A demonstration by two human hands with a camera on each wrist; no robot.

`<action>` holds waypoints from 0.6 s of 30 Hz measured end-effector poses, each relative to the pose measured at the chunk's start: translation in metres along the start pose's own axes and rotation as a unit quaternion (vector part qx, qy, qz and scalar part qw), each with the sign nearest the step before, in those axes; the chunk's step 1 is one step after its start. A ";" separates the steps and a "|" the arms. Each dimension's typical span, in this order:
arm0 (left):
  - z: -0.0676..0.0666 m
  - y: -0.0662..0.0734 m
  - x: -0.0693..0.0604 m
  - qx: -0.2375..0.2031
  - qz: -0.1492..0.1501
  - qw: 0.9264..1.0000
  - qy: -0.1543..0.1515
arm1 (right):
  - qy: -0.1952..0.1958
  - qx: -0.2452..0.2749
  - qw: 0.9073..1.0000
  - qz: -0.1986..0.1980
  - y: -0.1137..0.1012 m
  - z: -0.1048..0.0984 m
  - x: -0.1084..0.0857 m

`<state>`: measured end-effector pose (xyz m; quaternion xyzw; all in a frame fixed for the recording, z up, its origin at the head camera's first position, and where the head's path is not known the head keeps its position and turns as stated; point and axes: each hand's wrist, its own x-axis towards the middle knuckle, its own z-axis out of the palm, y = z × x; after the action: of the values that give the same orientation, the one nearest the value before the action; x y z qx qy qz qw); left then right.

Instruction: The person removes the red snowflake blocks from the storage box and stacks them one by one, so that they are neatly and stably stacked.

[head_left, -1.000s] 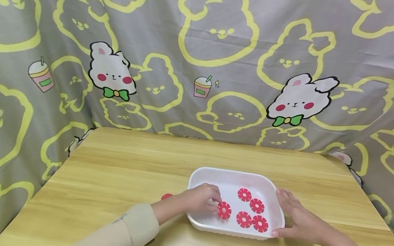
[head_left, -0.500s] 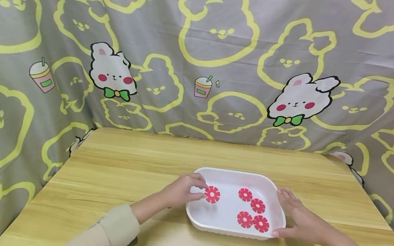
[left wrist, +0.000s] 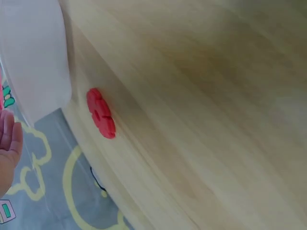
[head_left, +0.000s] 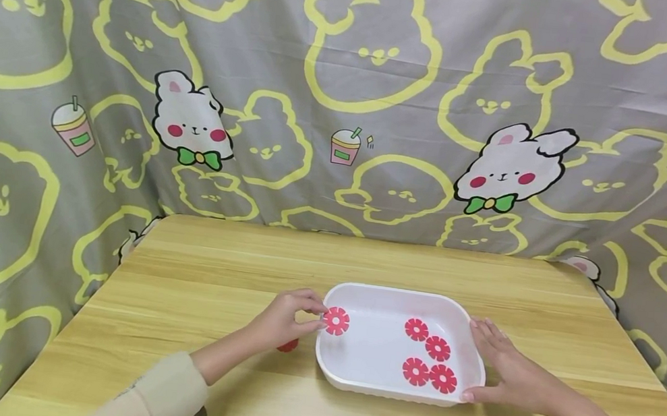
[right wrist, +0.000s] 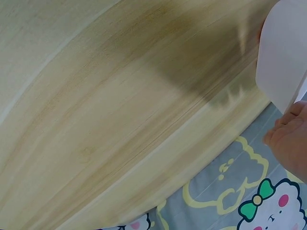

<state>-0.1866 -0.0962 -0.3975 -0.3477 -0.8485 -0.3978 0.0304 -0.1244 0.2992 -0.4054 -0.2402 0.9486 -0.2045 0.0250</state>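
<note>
My left hand point(head_left: 288, 318) pinches a red notched plastic disc, a snowflake building piece point(head_left: 336, 321), at the left rim of a white plastic tub point(head_left: 323, 363). Part of another red disc point(left wrist: 101, 114) shows on the table behind my left wrist; the left wrist view has it lying beside the tub. Inside the tub's right half lie several similar red discs point(head_left: 437, 348). My right hand point(head_left: 508, 375) holds the tub's right end, fingers at the far side and thumb at the near corner. In the right wrist view, fingers point(right wrist: 290, 127) meet the white rim.
The tub stands on a wood-grain table point(head_left: 229, 271). A grey curtain point(head_left: 311, 185) with yellow outlines and rabbit prints hangs behind the table and along its sides.
My left hand has moved left with the pinched disc, from the tub's middle to its left rim. The right hand stays at the tub's right end.
</note>
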 end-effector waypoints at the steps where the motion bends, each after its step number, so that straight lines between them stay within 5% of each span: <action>1: -0.001 -0.001 -0.002 -0.001 0.001 1.000 0.004 | 0.001 0.000 1.000 -0.004 0.000 0.000 0.000; 11: -0.009 -0.009 -0.023 0.008 -0.029 0.999 0.039 | 0.001 0.011 1.000 -0.014 0.000 0.001 0.001; 18: -0.014 -0.021 -0.038 0.026 -0.008 0.998 0.062 | 0.002 0.016 1.000 -0.018 0.001 0.000 0.001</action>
<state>-0.1740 -0.1372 -0.4145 -0.3143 -0.8578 -0.3968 0.0891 -0.1256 0.2996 -0.4057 -0.2563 0.9408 -0.2207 0.0238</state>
